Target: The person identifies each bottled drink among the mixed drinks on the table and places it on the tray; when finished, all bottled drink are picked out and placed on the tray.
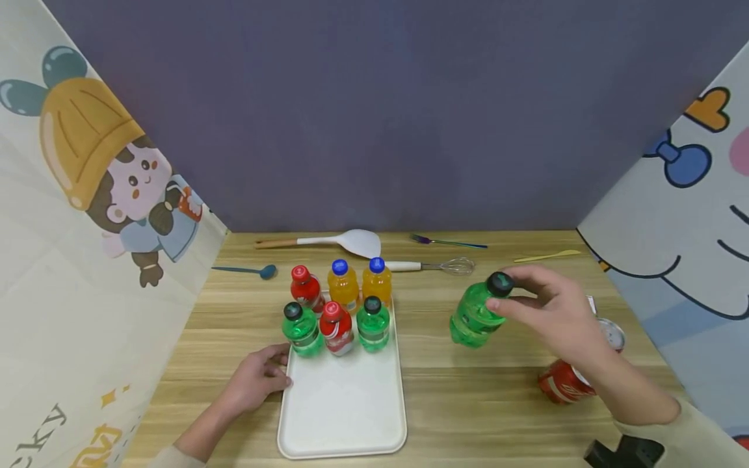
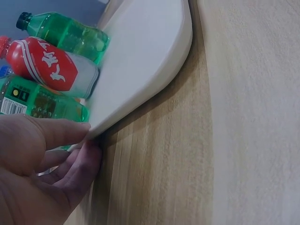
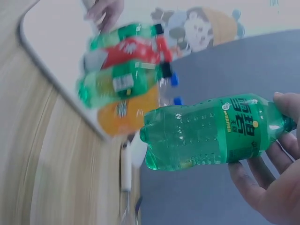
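Note:
My right hand (image 1: 552,312) holds a green soda bottle (image 1: 473,320) by its neck, just under the black cap. The bottle hangs tilted above the table, right of the white tray (image 1: 345,409); its label shows in the right wrist view. My left hand (image 1: 257,377) pinches the tray's left rim, with the thumb (image 2: 65,132) on the edge and the other fingers below. At the tray's far end stand two green bottles (image 1: 373,328), two red-capped bottles (image 1: 337,331) and two orange drink bottles (image 1: 342,286) with blue caps.
Behind the tray lie a white spatula (image 1: 359,243), a whisk (image 1: 453,266), a blue spoon (image 1: 266,272), a fork (image 1: 447,242) and a gold knife (image 1: 547,256). Red cans (image 1: 558,383) are partly hidden beneath my right forearm. A dark wall (image 1: 398,130) rises at the back.

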Available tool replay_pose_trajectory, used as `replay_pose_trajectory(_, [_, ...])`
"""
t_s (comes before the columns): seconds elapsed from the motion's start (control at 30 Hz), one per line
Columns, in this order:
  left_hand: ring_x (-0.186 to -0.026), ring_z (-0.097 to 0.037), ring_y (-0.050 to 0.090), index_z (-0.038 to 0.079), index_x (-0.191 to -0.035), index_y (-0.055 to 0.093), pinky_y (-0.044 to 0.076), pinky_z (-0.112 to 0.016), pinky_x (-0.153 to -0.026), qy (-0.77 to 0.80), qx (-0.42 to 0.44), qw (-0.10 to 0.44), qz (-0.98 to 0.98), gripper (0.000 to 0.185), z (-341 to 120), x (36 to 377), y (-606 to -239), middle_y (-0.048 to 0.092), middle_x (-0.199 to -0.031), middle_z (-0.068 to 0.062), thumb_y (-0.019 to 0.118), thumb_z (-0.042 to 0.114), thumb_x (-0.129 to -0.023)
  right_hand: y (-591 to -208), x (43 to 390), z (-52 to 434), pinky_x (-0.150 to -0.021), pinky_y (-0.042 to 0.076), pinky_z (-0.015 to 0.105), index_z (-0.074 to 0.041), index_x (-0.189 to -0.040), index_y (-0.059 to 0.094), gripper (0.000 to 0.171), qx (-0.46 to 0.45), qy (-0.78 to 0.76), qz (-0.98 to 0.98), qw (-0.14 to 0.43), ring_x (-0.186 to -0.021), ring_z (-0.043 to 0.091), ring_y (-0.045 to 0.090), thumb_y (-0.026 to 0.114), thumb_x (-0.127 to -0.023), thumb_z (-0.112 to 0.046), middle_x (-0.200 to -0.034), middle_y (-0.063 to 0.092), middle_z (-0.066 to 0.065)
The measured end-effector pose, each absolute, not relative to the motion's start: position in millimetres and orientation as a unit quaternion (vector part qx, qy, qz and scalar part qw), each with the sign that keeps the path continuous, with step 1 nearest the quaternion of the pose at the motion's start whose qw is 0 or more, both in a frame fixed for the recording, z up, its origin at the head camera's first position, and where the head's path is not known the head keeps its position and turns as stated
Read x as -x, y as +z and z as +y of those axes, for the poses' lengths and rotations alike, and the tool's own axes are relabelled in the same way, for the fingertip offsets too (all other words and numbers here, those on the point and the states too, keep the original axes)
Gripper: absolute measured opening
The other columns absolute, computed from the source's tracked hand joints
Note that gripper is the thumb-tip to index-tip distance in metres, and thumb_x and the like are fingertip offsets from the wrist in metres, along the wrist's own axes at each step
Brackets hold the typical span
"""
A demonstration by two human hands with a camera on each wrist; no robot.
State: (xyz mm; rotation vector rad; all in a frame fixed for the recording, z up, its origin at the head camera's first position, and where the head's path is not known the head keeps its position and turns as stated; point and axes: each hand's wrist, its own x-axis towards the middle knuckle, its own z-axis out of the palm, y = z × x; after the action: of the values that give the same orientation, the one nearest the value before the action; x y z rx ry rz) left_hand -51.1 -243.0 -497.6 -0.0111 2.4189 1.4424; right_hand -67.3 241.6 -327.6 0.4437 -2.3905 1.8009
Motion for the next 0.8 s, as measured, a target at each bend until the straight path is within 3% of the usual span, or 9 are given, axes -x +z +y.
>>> replay_pose_trajectory(0.2, [-0.088, -0.019, 0.068, -0.009, -0.143, 0.051, 0.062, -0.025, -0.068, 0.498, 0.028, 0.156, 0.852, 0.069, -240, 50, -499, 0.065, -0.116, -0.015, 0.078, -0.006, -0.08, -328, 69, 206, -0.076, 0.067, 0.034, 0.003, -0.115, 0.069, 0.032, -0.198, 0.614, -0.764, 0.022, -0.09, 0.024, 0.075, 0.078, -0.085, 0.006, -0.11, 0.071, 0.005])
replay_pose_trajectory(0.4, [-0.088, -0.019, 0.068, -0.01, -0.143, 0.05, 0.063, -0.025, -0.07, 0.497, 0.031, 0.152, 0.853, 0.069, -240, 50, -498, 0.065, -0.117, -0.016, 0.077, -0.007, -0.08, -335, 72, 168, -0.086, 0.066, 0.038, -0.006, -0.111, 0.071, 0.03, -0.23, 0.6, -0.766, -0.006, -0.099, 0.022, 0.072, 0.083, -0.083, -0.002, -0.114, 0.071, 0.003])
replay_pose_trajectory(0.63, [-0.088, -0.02, 0.068, -0.011, -0.143, 0.05, 0.062, -0.025, -0.069, 0.498, 0.028, 0.148, 0.854, 0.069, -240, 50, -495, 0.066, -0.115, -0.017, 0.077, -0.008, -0.079, -344, 72, 123, -0.084, 0.066, 0.04, -0.01, -0.109, 0.074, 0.034, -0.251, 0.608, -0.753, -0.035, -0.101, 0.023, 0.07, 0.088, -0.079, -0.007, -0.113, 0.073, 0.005])
replay_pose_trajectory(0.8, [-0.089, -0.02, 0.068, -0.011, -0.143, 0.049, 0.062, -0.024, -0.07, 0.504, 0.023, 0.151, 0.85, 0.071, -240, 50, -495, 0.066, -0.115, -0.017, 0.077, -0.007, -0.079, -353, 67, 97, -0.084, 0.065, 0.04, -0.016, -0.109, 0.075, 0.033, -0.263, 0.596, -0.756, -0.06, -0.1, 0.022, 0.068, 0.089, -0.079, -0.014, -0.111, 0.072, -0.002])
